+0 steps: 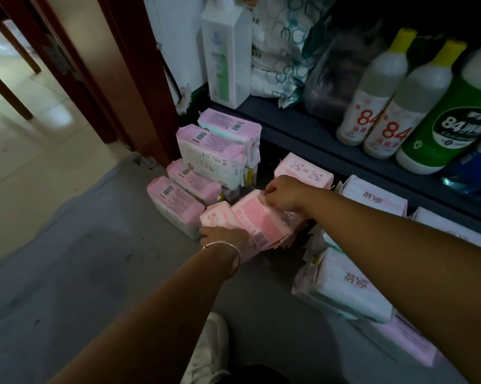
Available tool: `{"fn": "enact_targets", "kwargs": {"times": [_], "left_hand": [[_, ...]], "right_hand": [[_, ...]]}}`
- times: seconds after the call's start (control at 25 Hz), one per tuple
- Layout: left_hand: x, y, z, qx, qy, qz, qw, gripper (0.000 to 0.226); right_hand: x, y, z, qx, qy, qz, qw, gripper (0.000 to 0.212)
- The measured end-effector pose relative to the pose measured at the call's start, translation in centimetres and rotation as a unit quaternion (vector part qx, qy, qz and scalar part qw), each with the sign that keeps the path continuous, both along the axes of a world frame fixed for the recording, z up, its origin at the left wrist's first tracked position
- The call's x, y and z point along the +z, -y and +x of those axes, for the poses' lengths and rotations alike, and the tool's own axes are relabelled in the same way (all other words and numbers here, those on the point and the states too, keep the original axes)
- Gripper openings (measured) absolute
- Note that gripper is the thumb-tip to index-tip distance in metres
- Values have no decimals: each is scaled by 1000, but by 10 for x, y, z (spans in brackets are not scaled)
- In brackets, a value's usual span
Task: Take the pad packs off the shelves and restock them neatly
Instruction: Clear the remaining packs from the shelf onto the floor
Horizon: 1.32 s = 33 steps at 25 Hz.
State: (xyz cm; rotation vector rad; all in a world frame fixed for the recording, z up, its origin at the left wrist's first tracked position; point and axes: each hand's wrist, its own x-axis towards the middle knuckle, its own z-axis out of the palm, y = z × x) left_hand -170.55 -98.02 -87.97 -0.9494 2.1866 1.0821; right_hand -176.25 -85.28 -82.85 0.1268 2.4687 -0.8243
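A pink pad pack (261, 221) lies tilted on the grey floor in front of the bottom shelf. My right hand (282, 194) pinches its far upper edge. My left hand (224, 238), with a silver bangle on the wrist, holds its near edge, beside a second small pink pack (215, 216). More pink packs (214, 151) are stacked at the left by the door frame. Another pink pack (303, 169) stands under the shelf. White packs (350, 284) lie to the right.
A dark shelf board (303, 126) above carries a white carton (225, 51), bagged goods and disinfectant bottles (397, 106). A red-brown door frame (139, 79) stands left. My white shoe (208, 347) is on the floor near the bottom.
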Motion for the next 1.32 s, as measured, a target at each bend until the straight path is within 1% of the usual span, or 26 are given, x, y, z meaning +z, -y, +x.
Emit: {"fn": "enact_targets", "kwargs": {"times": [0.04,0.12,0.16,0.2,0.24,0.28,0.32,0.4,0.44,0.48,0.52,0.56,0.64,0.68,0.84,0.92,1.04,1.16,1.2,1.32], "left_hand": [[0,0,2,17,-22,43,999,80],[5,-7,7,-30,-2,81,996,70],[10,-16,9,-88,6,72,994,55],[14,-20,7,-149,14,39,988,34],[16,-22,5,-228,37,7,973,23],[8,-23,-1,-273,57,-16,960,27],[4,-22,-1,-275,61,-28,959,35],[-6,-16,0,-266,10,-32,963,54],[-11,-13,-3,-245,16,-50,968,70],[-13,-11,-6,-214,6,-70,974,76],[-13,-10,-8,-195,-14,-71,978,72],[-13,-10,-11,-184,-34,-61,980,61],[-7,-15,-13,-171,-80,-13,982,41],[-8,-15,-15,-159,-89,-4,983,35],[-10,-8,-13,-104,-113,9,988,25],[-8,-11,-14,-89,-119,18,989,24],[-9,-23,-16,-103,-116,29,987,29],[-3,-36,-18,-95,-119,93,984,30],[0,-38,-18,-102,-121,94,983,33],[0,-35,-23,-131,-117,51,983,37]], "right_hand": [[-1,3,0,25,-21,37,999,33],[-3,6,1,67,-64,104,990,30],[-3,7,3,88,-88,141,982,28],[-2,8,5,106,-109,177,972,27],[1,8,6,120,-130,209,962,29],[3,8,7,130,-148,236,952,31],[5,7,6,136,-163,255,943,32],[7,3,4,132,-168,278,937,31],[7,2,3,123,-159,279,939,30],[6,0,2,115,-148,273,944,30],[3,-1,2,113,-139,264,948,28],[1,-2,2,118,-131,253,951,27],[-7,-2,2,129,-117,226,958,25],[-10,-3,0,127,-113,211,963,25],[-13,-8,-10,110,-111,172,973,27],[-12,-9,-11,109,-111,174,972,29],[-9,-11,-11,110,-114,193,968,30],[-3,-18,-15,96,-144,204,963,29],[-2,-21,-15,94,-151,211,961,29],[-4,-23,-12,106,-164,231,953,32]]}}
